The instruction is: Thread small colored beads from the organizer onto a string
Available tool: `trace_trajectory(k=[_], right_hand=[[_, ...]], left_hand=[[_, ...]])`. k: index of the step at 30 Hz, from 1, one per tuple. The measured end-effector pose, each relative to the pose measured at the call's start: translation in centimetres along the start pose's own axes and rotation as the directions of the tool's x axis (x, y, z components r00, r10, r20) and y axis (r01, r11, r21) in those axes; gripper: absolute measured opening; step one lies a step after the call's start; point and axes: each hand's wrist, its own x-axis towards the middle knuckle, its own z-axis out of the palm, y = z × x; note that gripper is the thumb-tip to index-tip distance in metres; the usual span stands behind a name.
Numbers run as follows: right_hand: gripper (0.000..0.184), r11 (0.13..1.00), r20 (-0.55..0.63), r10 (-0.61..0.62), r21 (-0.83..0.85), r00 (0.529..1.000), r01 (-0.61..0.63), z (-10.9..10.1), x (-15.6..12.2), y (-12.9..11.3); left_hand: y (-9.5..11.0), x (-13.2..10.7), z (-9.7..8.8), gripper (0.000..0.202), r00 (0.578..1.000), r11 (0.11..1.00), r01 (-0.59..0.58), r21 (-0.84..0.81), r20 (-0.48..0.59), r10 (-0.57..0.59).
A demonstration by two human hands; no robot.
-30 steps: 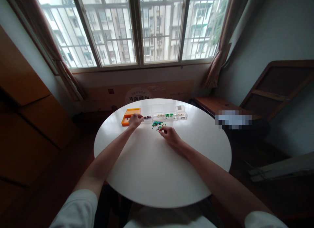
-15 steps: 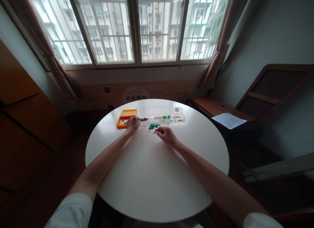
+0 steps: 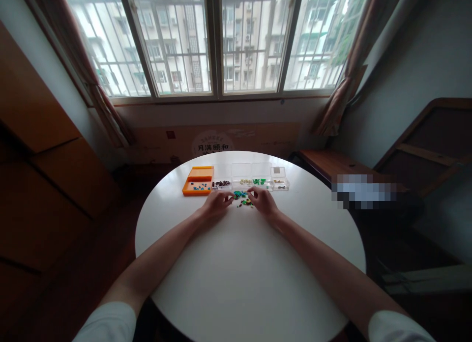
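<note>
In the head view, two bare arms reach over the white tabletop toward a loose pile of small coloured pieces, mostly green and blue. Taking that pile as the clock's centre, the left forearm slants in from between seven and eight o'clock, the right from between four and five.

The left hand sits at nine, knuckles bent, thumb and forefinger nearly meeting just beside the pile. The right hand sits at three, fingers curled inward, thumb and forefinger tips close together at the pile's two o'clock edge. From here I can't make out whether either one has hold of a piece.

Toward ten o'clock is the orange box with blue bits inside, then dark pieces in a clear compartment; green ones sit between one and two.

Half a second ago the left hand was over by the orange box, covering part of it; now it's down at the pile. The right hand's fingertips have shifted from the pile's five o'clock side up to two.
</note>
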Motion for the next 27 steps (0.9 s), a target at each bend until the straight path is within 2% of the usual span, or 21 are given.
trace_trajectory(k=[6, 11, 19, 27], right_hand=[[0.023, 0.998, 0.005, 0.035, -0.043, 0.999, -0.035, -0.03, -0.54, 0.53], [0.023, 0.998, 0.007, 0.032, -0.045, 0.999, -0.031, -0.07, -0.46, 0.38], [0.023, 0.999, 0.018, 0.023, -0.031, 1.000, -0.022, 0.04, -0.64, 0.30], [0.022, 0.995, 0.051, -0.063, 0.079, 0.997, 0.059, -0.23, -0.76, 0.16]], left_hand=[[0.25, -0.34, 0.33, 0.022, 0.994, 0.992, -0.111, -0.064, -0.018, 0.110], [0.28, -0.37, 0.21, 0.021, 0.992, 0.990, -0.117, -0.074, -0.051, 0.113], [0.35, -0.52, 0.41, 0.021, 0.988, 0.987, -0.148, -0.056, -0.045, 0.146], [0.51, -0.83, 0.32, 0.021, 0.987, 0.986, -0.146, -0.079, -0.072, 0.141]])
